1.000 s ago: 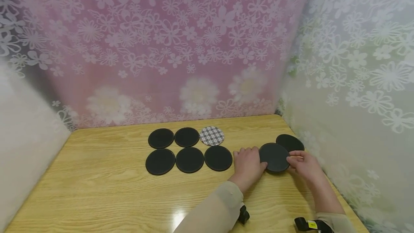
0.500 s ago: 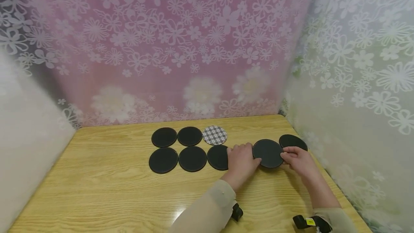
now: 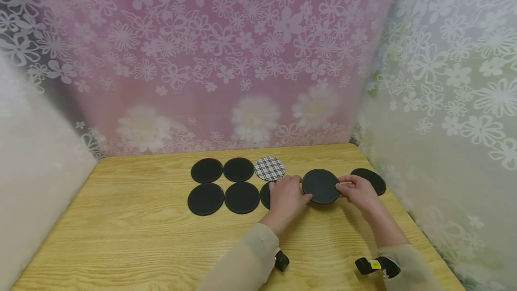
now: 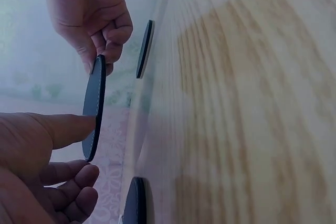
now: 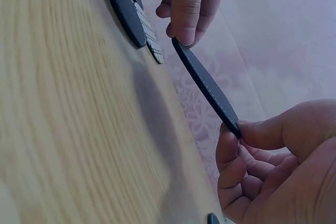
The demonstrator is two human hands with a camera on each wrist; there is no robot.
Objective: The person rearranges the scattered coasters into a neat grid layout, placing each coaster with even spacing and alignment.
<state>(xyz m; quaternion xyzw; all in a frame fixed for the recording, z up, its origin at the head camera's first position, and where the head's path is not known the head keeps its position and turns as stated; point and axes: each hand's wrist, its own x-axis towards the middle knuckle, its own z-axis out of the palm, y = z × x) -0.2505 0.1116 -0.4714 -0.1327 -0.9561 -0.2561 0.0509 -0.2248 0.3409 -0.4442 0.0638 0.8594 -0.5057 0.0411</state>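
Observation:
Held up off the table between both hands is a round black coaster (image 3: pixel 321 186) with a stitched edge. My left hand (image 3: pixel 284 199) pinches its left edge; in the left wrist view the thumb (image 4: pixel 73 129) lies against its face. On the opposite edge, my right hand (image 3: pixel 361 194) grips it between thumb and fingers, as the right wrist view also shows. Behind the left hand, a black coaster (image 3: pixel 265 196) on the table is partly hidden. A white plaid coaster (image 3: pixel 269 168) lies just beyond that hand. Past the right hand rests another black coaster (image 3: pixel 369 181).
Several black coasters (image 3: pixel 205 199) lie in two rows left of the hands on the wooden table (image 3: pixel 141 237). Flowered sheets hang as a pink back wall (image 3: pixel 226 57) and a pale right wall (image 3: pixel 452 102) close to the table's edges.
Both hands have carried the coaster leftward and slightly farther back. My left hand now covers much of the front row's rightmost coaster. The head view has shifted slightly.

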